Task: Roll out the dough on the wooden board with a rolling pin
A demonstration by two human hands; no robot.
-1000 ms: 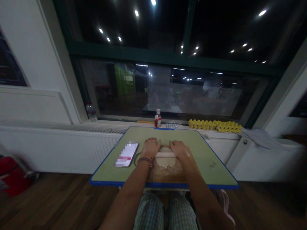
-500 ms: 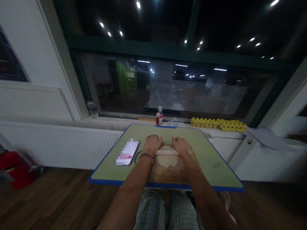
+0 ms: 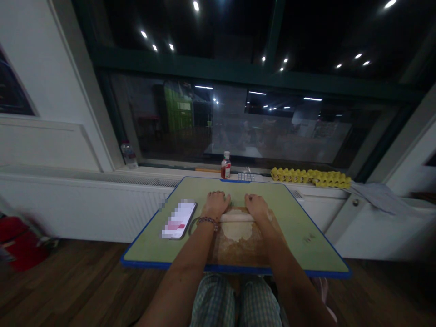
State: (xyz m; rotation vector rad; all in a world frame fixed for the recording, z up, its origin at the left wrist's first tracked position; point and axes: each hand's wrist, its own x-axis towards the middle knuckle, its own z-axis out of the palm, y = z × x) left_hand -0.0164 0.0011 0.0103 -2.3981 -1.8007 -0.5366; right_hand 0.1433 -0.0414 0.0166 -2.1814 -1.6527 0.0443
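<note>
A pale rolling pin (image 3: 237, 218) lies crosswise over a flat, thin sheet of dough (image 3: 237, 231). My left hand (image 3: 215, 205), with a beaded bracelet at the wrist, is closed over the pin's left end. At the right end my right hand (image 3: 257, 207) presses down in the same way, its fingers curled forward past the pin. Both ends of the pin are hidden by the hands and wrists. Under the dough is a floury wooden board (image 3: 241, 254), partly covered by my forearms.
A phone (image 3: 179, 220) with a lit screen lies left of the board on the green, blue-edged table (image 3: 306, 245). Along the windowsill stand a small red-labelled bottle (image 3: 225, 166), a clear bottle (image 3: 129, 155) and yellow egg cartons (image 3: 309, 177). A red container (image 3: 21, 243) is on the floor at left.
The view has shifted slightly, so the table's near edge appears lower. Both hands stay on the rolling pin in almost the same place, and slightly more dough shows below it.
</note>
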